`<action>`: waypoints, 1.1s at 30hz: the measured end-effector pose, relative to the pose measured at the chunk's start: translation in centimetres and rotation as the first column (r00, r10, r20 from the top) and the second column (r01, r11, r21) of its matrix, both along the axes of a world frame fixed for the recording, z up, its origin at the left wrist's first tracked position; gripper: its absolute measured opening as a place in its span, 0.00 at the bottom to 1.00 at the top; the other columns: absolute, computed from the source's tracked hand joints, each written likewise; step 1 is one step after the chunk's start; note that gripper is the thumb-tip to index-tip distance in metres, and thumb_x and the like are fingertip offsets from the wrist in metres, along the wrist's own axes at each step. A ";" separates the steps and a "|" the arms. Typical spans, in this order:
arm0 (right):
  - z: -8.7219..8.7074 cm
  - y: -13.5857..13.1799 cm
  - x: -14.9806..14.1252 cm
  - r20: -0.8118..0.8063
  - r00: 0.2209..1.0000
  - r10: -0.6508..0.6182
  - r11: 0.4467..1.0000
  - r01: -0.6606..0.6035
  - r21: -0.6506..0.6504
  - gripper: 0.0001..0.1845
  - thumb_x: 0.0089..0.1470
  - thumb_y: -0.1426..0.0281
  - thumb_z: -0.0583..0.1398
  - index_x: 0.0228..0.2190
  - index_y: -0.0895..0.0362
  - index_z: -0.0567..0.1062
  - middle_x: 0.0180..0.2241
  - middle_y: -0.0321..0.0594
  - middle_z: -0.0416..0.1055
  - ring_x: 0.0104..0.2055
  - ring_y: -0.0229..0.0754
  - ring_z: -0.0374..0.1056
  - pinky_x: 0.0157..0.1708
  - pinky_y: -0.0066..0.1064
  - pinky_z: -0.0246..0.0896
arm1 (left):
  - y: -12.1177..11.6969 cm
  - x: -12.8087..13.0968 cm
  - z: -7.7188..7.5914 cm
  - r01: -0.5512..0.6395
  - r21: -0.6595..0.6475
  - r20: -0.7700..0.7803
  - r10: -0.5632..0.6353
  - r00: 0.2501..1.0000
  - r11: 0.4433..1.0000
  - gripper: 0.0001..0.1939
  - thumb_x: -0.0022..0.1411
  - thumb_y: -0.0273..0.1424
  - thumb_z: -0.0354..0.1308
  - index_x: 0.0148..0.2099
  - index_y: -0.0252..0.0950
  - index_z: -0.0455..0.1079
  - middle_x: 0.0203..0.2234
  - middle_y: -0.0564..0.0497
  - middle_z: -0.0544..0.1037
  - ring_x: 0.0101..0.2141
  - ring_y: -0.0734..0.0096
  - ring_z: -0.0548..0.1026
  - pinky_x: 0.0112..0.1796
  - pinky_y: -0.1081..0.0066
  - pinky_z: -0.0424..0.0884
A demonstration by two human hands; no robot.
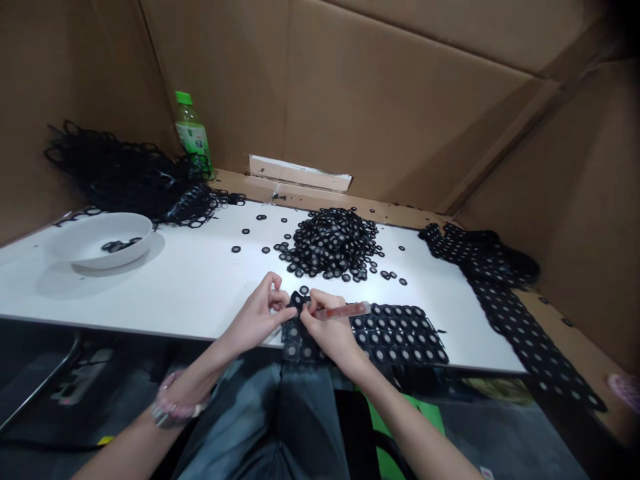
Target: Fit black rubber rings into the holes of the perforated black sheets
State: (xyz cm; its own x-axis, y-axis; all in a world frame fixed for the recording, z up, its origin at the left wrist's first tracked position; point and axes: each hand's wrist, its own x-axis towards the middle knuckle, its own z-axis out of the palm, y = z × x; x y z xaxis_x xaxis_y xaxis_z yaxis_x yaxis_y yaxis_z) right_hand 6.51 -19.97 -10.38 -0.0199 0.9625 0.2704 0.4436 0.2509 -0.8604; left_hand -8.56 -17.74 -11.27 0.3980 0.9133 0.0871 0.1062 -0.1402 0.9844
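Black perforated sheet [295, 340], rubbery-looking and dotted with round grey-centred rings, is running lengthwise away from us across the front edge of the tabletop [200, 293]. We're pinching its far end, with the left hand [257, 315] and its fingers [274, 298] closed on it, while the right hand [325, 327] is gripping a slim red translucent tool [343, 310] that's pointing off to the right. A flat black ring sheet [397, 333] is lying just beside us, a heap of loose rings [333, 243] is sitting beyond, and a white bowl [100, 240] is sitting far left.
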 end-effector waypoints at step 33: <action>-0.3 0.3 -0.6 -0.409 0.905 -0.113 0.984 0.046 -0.170 0.14 0.39 0.75 0.57 0.14 0.54 0.56 0.09 0.25 0.56 0.12 0.31 0.53 0.14 0.23 0.44 | -0.6 -0.9 1.0 0.048 0.086 -0.322 -0.018 0.947 0.995 0.15 0.56 0.29 0.52 0.43 0.41 0.50 0.21 0.61 0.65 0.20 0.77 0.62 0.24 0.78 0.56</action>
